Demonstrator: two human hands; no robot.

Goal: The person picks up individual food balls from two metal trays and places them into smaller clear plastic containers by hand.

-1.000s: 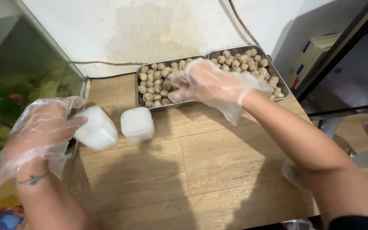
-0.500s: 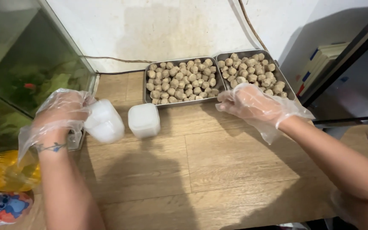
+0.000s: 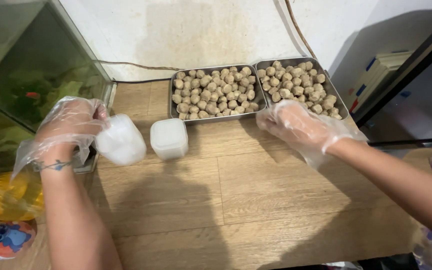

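- A small white plastic tub [image 3: 121, 140], rounded and translucent, is held tilted in the gloved left hand [image 3: 71, 125] at the left.
- A second white tub [image 3: 169, 138] with its lid on stands just right of it.
- A colourful printed packet [image 3: 3, 239] lies at the near left corner.
- A pale box with blue and red marks [image 3: 378, 75] leans at the far right.

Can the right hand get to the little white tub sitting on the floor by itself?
Probably yes. The right hand hovers by the trays, and only bare wooden floor lies between it and the white tub.
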